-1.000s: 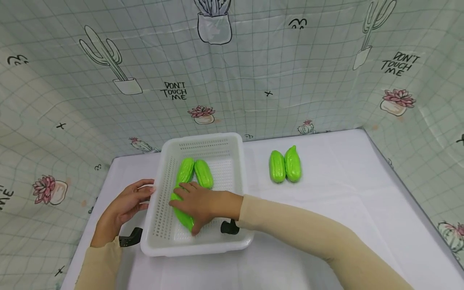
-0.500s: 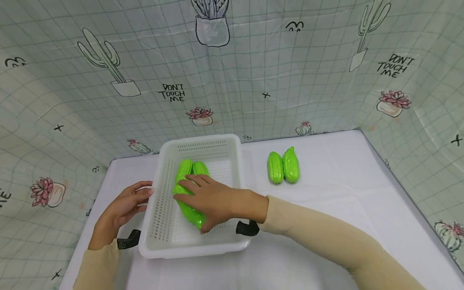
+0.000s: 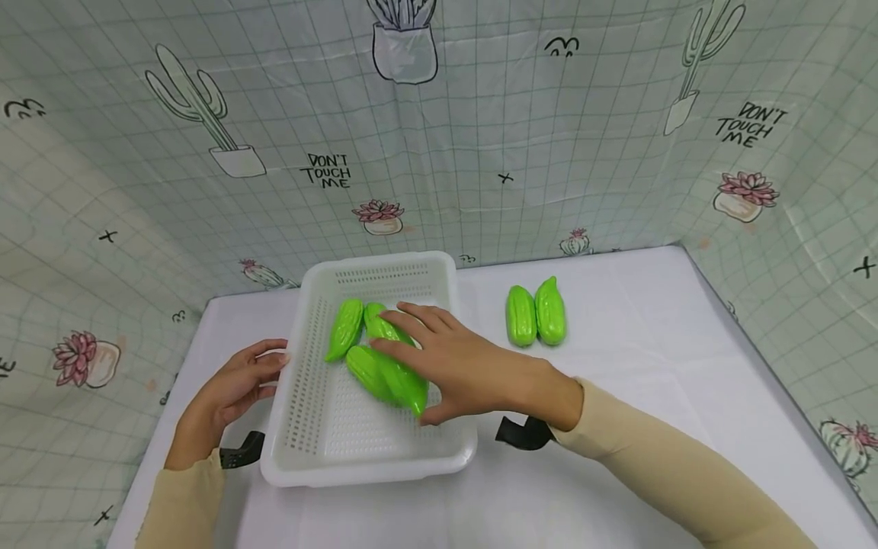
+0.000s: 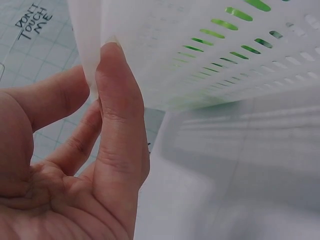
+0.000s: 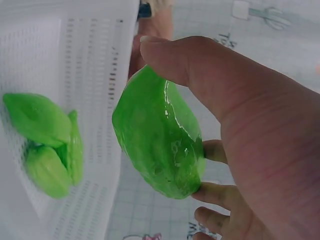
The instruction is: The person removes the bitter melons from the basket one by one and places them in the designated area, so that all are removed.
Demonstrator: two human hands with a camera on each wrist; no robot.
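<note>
A white perforated plastic basket [image 3: 370, 474] stands on the table. At its left side my left hand [image 3: 240, 385] holds the rim, with thumb and fingers at the basket wall [image 4: 165, 65] in the left wrist view. Over the basket's right half, my right hand [image 3: 473, 366] grips a glossy ribbed green gourd [image 5: 160, 135] between thumb and fingers, its pointed end toward the thumb. Several more gourds lie inside: one at the left [image 3: 345, 330], another gourd [image 3: 370, 371] just beside the held one, and a gourd [image 3: 377, 319] partly hidden by my fingers.
Two more green gourds [image 3: 536, 314] lie side by side on the white-covered table [image 3: 652, 366], right of the basket. A cactus-print curtain [image 3: 466, 130] rises behind and at both sides. Dark camera mounts [image 3: 523, 432] stick out from my wrists.
My right hand has moved right and a little back inside the basket, bringing the held gourd off the left-hand one. The gourds left in the basket now show more. My left hand stays put.
</note>
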